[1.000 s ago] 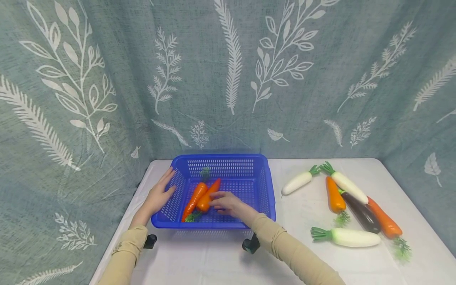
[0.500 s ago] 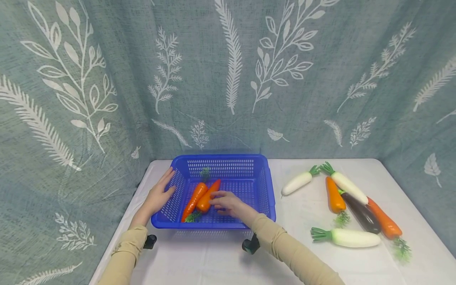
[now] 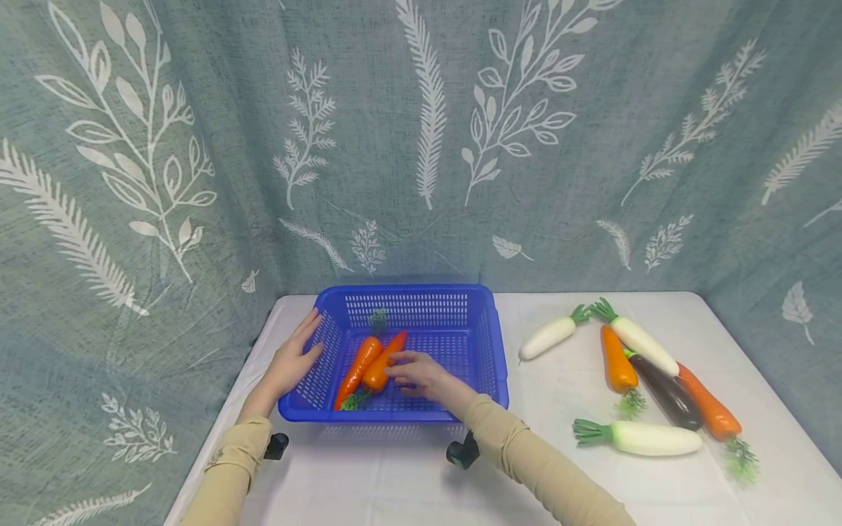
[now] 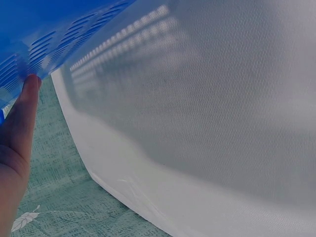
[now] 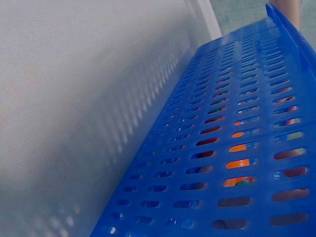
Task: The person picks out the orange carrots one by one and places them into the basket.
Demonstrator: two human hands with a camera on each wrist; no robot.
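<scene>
A blue plastic basket (image 3: 421, 416) with slotted walls stands on the white-covered table. Inside it, to the left, lie two orange carrots side by side: the left carrot (image 3: 355, 372) has its thick end away from me, the right carrot (image 3: 388, 358) towards me. My left hand (image 3: 292, 365) rests at the basket's left rim, fingers stretched out; in the left wrist view a straight finger (image 4: 29, 98) meets the outer wall. My right hand (image 3: 421, 376) reaches over the front rim, its loosely bent fingertips right at the right carrot's thick end. Through the wall's slots, the right wrist view shows orange.
On the table's right side lie a small white radish (image 3: 549, 337), another white radish (image 3: 641, 343), a carrot (image 3: 618, 361), a dark eggplant (image 3: 667, 394), a further carrot (image 3: 710, 405) and a large white radish (image 3: 658, 438). A patterned green curtain (image 3: 395, 146) hangs behind.
</scene>
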